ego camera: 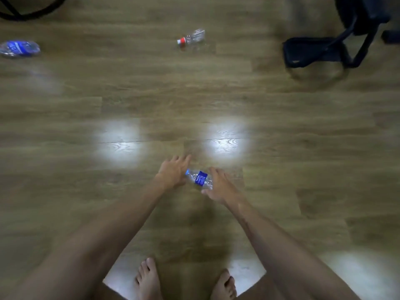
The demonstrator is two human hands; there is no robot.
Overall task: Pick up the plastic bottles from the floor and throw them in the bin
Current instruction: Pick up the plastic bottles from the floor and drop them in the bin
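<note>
A clear plastic bottle with a blue label (200,179) lies on the wooden floor between my two hands. My left hand (174,171) hovers at its cap end with fingers spread and relaxed. My right hand (218,187) reaches over its other end, fingers extended, thumb near the bottle's base; whether it touches is unclear. Farther off lie a clear bottle with a red cap (191,37) and a crushed bottle with a blue label (19,48) at the far left. No bin is in view.
A dark office chair base (320,51) stands at the upper right. A black curved object (28,9) sits at the upper left corner. My bare feet (149,278) stand at the bottom of the view. Bright light reflections mark the floor.
</note>
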